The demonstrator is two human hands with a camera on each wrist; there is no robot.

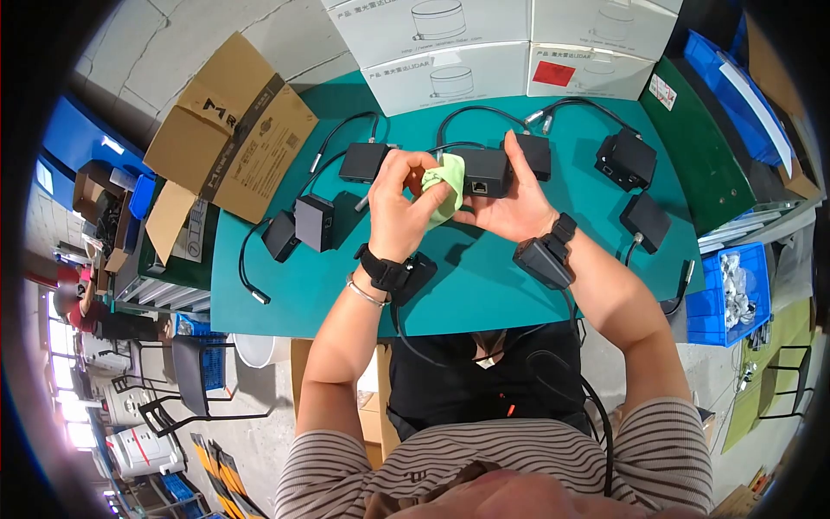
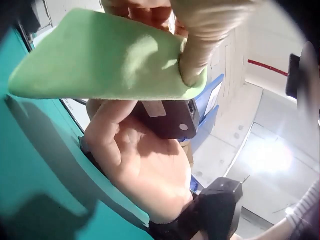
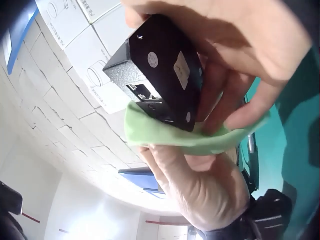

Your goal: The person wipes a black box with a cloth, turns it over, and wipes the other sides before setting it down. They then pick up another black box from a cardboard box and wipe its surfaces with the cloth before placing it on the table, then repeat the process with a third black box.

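A small black box (image 1: 486, 176) with a network port in its end is held above the table by my right hand (image 1: 524, 201). My left hand (image 1: 399, 203) pinches a light green cloth (image 1: 446, 183) against the box's left end. In the left wrist view the cloth (image 2: 110, 60) hangs broad in front of the box (image 2: 172, 120), hiding part of it. Seen from the right wrist, the box (image 3: 160, 70) shows its port and two pale stickers, and the cloth (image 3: 175, 135) runs along its lower edge.
Several similar black boxes with cables, such as one at left (image 1: 314, 221) and one at right (image 1: 626, 159), lie on the green table (image 1: 346, 298). White cartons (image 1: 450, 78) stand at the back, an open cardboard box (image 1: 233, 130) at left. A blue bin (image 1: 731, 294) is at right.
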